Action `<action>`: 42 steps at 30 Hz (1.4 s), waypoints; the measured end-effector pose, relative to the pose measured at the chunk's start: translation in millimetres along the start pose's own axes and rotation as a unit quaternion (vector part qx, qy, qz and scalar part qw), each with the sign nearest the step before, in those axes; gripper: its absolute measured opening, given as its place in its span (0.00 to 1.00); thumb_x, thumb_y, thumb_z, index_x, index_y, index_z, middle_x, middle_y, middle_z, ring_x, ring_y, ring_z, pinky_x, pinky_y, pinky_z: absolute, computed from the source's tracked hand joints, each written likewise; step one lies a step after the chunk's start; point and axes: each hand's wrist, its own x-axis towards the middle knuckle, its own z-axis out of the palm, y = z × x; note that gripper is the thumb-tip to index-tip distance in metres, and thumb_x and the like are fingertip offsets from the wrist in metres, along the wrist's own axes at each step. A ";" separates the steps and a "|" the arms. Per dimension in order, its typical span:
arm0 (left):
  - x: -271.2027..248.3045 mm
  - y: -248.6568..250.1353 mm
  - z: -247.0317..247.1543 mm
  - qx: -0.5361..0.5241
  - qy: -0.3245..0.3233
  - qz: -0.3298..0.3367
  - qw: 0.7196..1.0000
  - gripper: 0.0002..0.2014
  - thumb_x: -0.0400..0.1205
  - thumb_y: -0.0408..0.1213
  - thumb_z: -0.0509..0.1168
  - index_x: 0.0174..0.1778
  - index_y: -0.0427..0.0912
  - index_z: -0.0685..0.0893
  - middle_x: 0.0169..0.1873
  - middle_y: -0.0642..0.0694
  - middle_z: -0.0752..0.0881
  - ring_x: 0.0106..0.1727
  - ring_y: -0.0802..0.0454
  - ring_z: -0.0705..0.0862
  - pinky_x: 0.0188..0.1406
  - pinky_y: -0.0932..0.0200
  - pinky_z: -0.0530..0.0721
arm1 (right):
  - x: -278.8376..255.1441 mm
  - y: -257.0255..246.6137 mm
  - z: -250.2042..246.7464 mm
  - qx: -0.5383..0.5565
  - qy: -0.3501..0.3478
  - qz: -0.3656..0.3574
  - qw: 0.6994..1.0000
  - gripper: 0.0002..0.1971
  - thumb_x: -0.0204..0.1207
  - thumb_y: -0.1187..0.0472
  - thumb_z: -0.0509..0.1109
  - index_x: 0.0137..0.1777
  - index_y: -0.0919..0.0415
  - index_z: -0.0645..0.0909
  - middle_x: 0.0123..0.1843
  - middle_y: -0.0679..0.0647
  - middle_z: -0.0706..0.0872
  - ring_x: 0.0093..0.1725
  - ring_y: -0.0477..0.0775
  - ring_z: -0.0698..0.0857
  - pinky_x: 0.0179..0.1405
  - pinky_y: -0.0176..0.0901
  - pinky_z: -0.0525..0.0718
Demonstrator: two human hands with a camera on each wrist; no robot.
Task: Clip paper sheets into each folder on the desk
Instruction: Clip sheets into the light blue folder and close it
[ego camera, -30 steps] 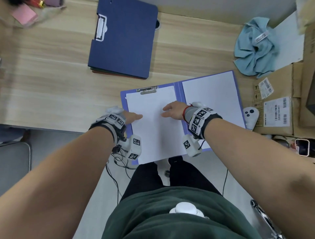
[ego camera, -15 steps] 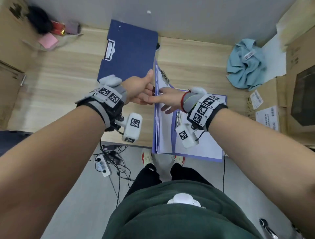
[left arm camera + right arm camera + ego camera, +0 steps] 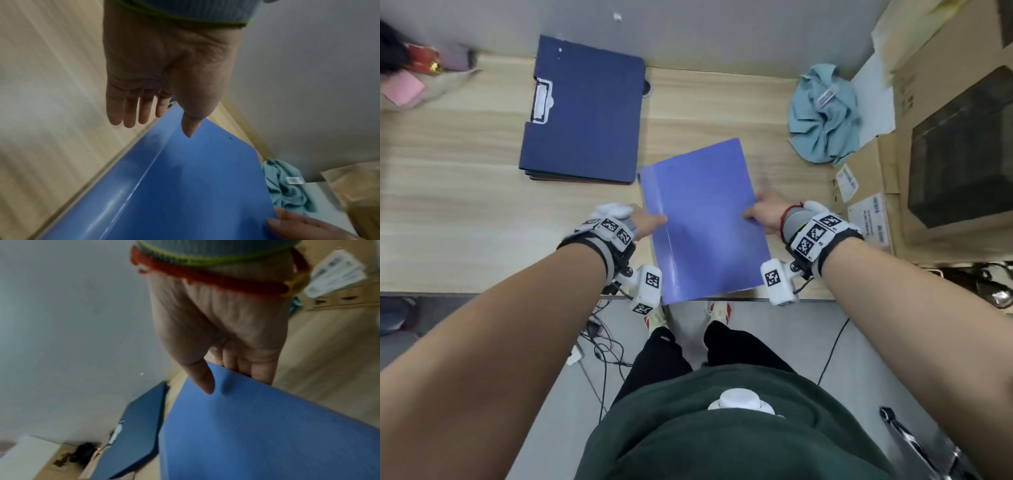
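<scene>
Light blue folder (image 3: 705, 219) now closed, cover folded over clipped sheets; a second ago open with paper showing. Sits at desk (image 3: 465, 212) front edge, centre. Right hand (image 3: 767, 214) pinches 3 o'clock edge, thumb on top. Left hand (image 3: 645, 222) open, thumb tip at spine, 9 o'clock. Dark blue folder stack (image 3: 585, 113) waits at 11 o'clock. This folder looks finished.

The light blue folder (image 3: 705, 219) is closed, its plain cover facing up, and sits at the near edge of the desk (image 3: 465, 205) with its spine on the left and its top tilted toward one o'clock; its near end juts a little past the desk's edge. At about eleven o'clock from it, near but apart, a dark navy folder (image 3: 585, 113) lies closed on top of a small stack, a white clip (image 3: 542, 99) showing at its left edge.
</scene>
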 end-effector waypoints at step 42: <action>180.1 5.8 -272.2 0.004 0.144 0.057 0.988 0.28 0.75 0.51 0.73 0.68 0.42 0.78 0.55 0.44 0.86 0.52 0.39 0.85 0.55 0.48 0.83 | 158.6 -263.7 103.6 0.018 -0.016 0.022 0.999 0.22 0.72 0.52 0.74 0.64 0.59 0.80 0.60 0.51 0.86 0.57 0.57 0.86 0.58 0.57 0.88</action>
